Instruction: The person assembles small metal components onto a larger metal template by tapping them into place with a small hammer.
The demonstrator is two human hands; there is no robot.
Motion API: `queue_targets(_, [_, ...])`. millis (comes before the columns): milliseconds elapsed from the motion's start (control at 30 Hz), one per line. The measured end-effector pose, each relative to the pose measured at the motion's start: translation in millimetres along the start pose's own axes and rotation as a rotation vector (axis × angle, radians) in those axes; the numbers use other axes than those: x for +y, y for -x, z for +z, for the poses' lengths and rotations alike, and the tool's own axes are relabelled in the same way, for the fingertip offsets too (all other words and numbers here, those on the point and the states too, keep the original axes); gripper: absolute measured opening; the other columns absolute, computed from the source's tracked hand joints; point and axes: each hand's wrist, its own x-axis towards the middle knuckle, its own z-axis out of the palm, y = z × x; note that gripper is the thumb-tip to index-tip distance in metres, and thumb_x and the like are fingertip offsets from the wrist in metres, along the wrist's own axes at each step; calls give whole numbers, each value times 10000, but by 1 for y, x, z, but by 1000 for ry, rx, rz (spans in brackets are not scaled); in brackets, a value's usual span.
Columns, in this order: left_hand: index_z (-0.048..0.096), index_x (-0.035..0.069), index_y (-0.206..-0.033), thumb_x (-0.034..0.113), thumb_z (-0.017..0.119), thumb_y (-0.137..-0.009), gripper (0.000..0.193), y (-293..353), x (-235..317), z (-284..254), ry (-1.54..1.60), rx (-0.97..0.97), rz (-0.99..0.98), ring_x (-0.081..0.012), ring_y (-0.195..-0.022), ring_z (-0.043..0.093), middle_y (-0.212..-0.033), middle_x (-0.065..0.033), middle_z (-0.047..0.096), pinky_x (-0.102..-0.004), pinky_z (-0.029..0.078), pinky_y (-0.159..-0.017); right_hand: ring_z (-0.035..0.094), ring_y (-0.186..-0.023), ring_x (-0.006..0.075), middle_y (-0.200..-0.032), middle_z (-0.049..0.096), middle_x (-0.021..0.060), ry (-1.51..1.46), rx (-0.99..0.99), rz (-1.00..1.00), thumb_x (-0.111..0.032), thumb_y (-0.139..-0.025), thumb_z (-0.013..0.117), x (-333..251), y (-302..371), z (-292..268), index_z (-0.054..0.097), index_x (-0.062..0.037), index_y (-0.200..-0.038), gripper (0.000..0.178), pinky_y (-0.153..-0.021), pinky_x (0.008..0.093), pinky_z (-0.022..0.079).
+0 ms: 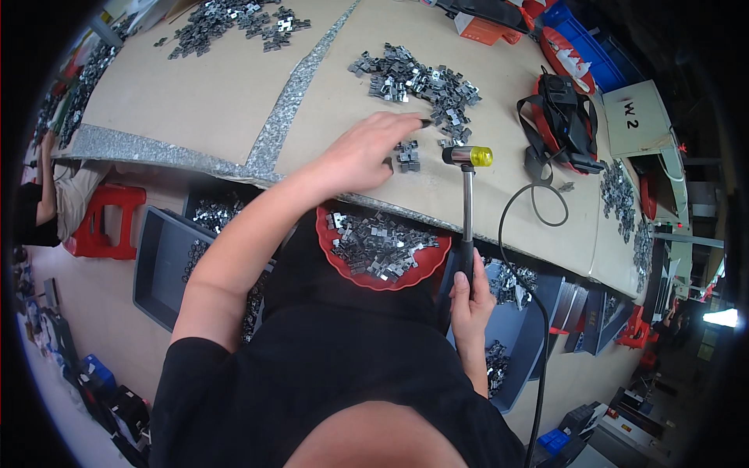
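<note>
My right hand [471, 303] is wrapped round the black grip of a hammer [468, 204] with a metal shaft and a clear yellow striking face. The hammer stands nearly upright in the view, its head over the table's near part. My left hand [360, 156] is above the tabletop, fingers stretched out and thumb apart. Just beside its thumb lies a small group of metal clips [408, 157]. Beyond the fingertips spreads a larger pile of the same small metal pieces [421, 82]. A red scalloped bowl [367, 278] of these pieces rests at my lap.
The cardboard-covered table [312, 117] has more metal pieces [204, 27] at the far left. On its right lies a black strapped device [559, 105] with a cable. Grey bins [160, 265] with metal pieces flank me below the edge. A red stool [109, 222] and another person's arm [47, 183] are left.
</note>
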Motion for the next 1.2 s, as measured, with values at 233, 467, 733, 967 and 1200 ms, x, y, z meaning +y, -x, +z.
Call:
queue_targets(233, [431, 3, -1213, -58, 557, -613, 616, -7, -3, 0, 7, -300, -111, -338, -977, 519, -988, -176, 571, -391, 425, -849, 494, -491, 78, -611, 558, 59, 42, -12, -12, -95, -883, 518, -2, 4, 1, 456, -9, -1254, 386, -489, 224, 418])
queue_targets(467, [402, 26, -1223, -6, 638, -616, 652, 11, 27, 1, -86, -162, -261, -339, -853, 547, -867, -184, 573, -406, 443, -780, 609, -549, 219, -714, 627, 128, 211, -49, -163, -115, -870, 537, -6, -1, 6, 464, -44, -1257, 400, -521, 297, 462])
queue_targets(733, [389, 12, -1224, 19, 670, -627, 660, 20, 24, 1, 46, -82, -328, -344, -915, 536, -895, -184, 579, -403, 447, -798, 619, -608, 310, -766, 620, 175, 469, -132, -141, -180, -881, 523, -15, -5, 12, 465, -82, -1260, 396, -515, 358, 462])
queue_targets(967, [393, 44, -1226, -16, 661, -609, 675, 21, 21, 7, 76, -70, -381, -321, -926, 531, -959, -161, 571, -393, 450, -810, 606, -569, 262, -765, 630, 162, 229, 17, -297, -18, -828, 545, -23, -1, 0, 447, 46, -1232, 421, -539, 303, 474])
queue_targets(1200, [373, 39, -1252, 18, 667, -633, 685, 21, 21, 6, 92, -131, -375, -346, -969, 515, -973, -194, 561, -407, 436, -827, 638, -790, 344, -985, 614, 209, 462, -296, -50, -155, -854, 562, -11, 1, 6, 336, -70, -1335, 539, -614, 386, 508])
